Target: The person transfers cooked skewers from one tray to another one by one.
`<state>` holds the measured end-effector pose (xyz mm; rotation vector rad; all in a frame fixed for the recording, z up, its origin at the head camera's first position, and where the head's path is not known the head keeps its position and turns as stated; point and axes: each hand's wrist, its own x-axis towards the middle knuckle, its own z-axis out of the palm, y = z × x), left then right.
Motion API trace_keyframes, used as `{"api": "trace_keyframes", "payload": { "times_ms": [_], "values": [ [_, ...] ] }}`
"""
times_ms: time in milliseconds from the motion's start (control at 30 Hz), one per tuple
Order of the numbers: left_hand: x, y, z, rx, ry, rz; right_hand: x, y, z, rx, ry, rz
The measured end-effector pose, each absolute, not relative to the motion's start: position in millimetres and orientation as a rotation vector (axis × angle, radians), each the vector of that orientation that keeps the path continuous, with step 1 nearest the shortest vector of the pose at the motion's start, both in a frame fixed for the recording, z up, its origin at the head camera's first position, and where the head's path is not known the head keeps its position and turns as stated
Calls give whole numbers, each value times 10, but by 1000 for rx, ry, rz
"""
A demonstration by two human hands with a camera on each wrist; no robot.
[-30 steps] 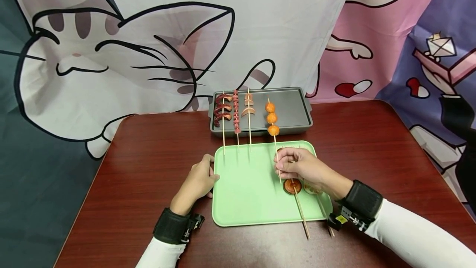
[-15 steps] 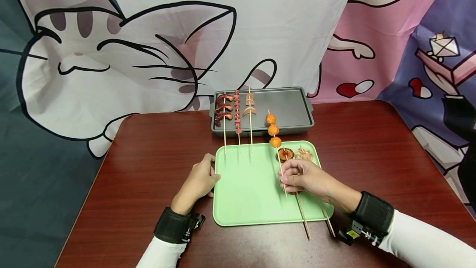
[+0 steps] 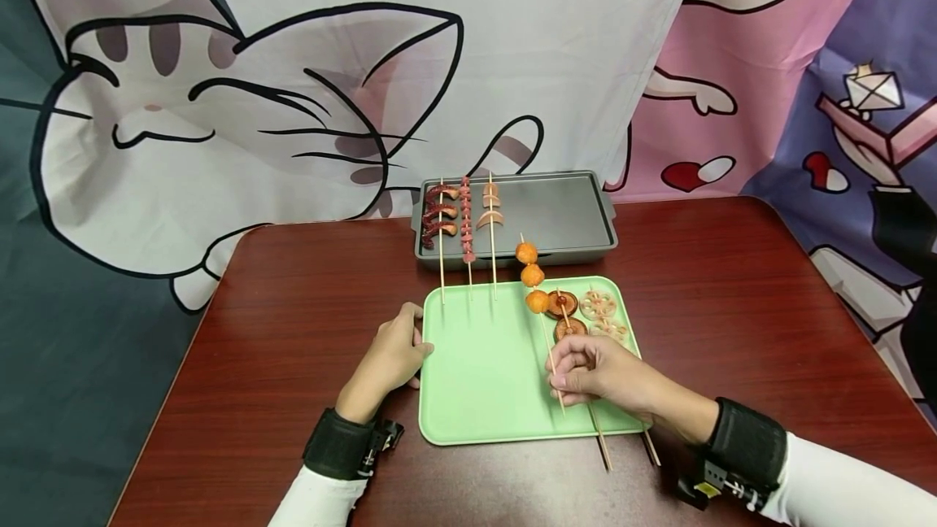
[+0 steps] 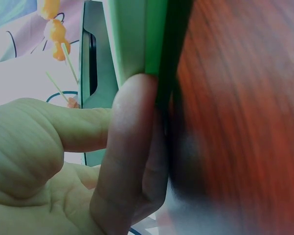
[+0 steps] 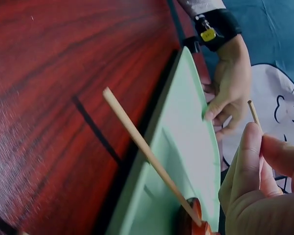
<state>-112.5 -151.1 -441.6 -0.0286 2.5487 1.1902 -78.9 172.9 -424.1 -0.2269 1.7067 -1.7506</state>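
Over green tray (image 3: 468, 364), right hand (image 3: 596, 371) pinching skewer (image 3: 538, 299)

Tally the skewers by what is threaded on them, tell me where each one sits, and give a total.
Orange ball skewer, pinched by the right hand: 1
Mushroom slice skewer on the green tray: 1
Lotus root skewer on the green tray: 1
Dark red curled pieces skewer on the grey tray: 1
Pink sausage skewer on the grey tray: 1
Pale slice skewer on the grey tray: 1
Total: 6
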Motion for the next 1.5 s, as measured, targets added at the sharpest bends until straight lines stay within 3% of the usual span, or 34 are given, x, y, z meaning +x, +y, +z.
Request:
{"api": "trace_keyframes", "payload": {
  "times_ms": [1500],
  "values": [
    [-1147,-1506,-4438,-14,2567,1156,-345,1687,-4363,-261,1958,-1587]
  ]
}}
